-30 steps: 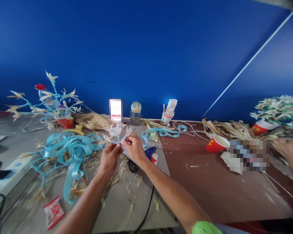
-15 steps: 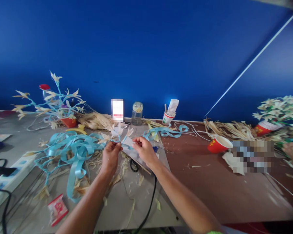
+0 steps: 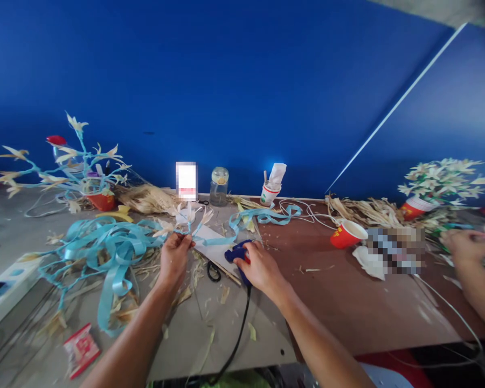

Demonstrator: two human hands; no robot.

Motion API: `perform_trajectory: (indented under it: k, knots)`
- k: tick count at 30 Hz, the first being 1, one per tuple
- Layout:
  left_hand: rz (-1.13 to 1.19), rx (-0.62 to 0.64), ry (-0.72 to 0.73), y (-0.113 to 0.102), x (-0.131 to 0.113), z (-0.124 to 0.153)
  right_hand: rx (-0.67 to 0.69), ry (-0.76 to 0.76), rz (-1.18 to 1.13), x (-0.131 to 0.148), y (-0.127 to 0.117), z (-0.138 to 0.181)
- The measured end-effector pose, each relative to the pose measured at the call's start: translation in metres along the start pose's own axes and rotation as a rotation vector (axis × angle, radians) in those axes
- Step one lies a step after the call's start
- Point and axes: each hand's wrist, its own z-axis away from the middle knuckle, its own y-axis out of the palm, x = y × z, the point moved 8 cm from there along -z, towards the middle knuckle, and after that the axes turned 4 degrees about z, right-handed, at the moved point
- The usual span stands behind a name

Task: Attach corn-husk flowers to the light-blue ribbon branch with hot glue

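My left hand (image 3: 173, 260) is closed around the stem of a small cluster of pale husk flowers (image 3: 186, 215) wrapped in light blue ribbon, held just above the table. My right hand (image 3: 257, 267) rests on the blue glue gun (image 3: 237, 253), fingers curled over its body; the gun's black cord (image 3: 236, 345) runs toward the table's near edge. A strip of blue ribbon (image 3: 242, 218) trails from the flower stem toward the back of the table. A white sheet (image 3: 214, 247) lies between my hands.
A loose heap of blue ribbon (image 3: 109, 245) lies left. Further off are a flower branch in a red pot (image 3: 99, 199), a glass jar (image 3: 219, 186), paper cups (image 3: 269, 193) (image 3: 347, 234), black scissors (image 3: 213, 271), dried husks (image 3: 372, 213), and another person's hand (image 3: 464, 245) at right.
My right hand let go of the ribbon at the flower stem and dropped down to the right onto the blue glue gun. The left hand kept holding the flower cluster.
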Motion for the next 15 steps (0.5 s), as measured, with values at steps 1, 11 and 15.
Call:
perform_trajectory:
  k: [1,11,15]
  knots:
    - [0.0,0.01,0.0,0.001,0.0,0.0,0.019,0.013,0.054,-0.002,0.001,0.002]
    - [0.081,0.031,-0.043,0.007,0.003,0.004,0.103,0.055,0.11,-0.006,0.016,0.008]
    - [0.095,0.017,-0.042,0.006,0.005,0.003,0.097,0.104,0.07,-0.012,0.006,0.007]
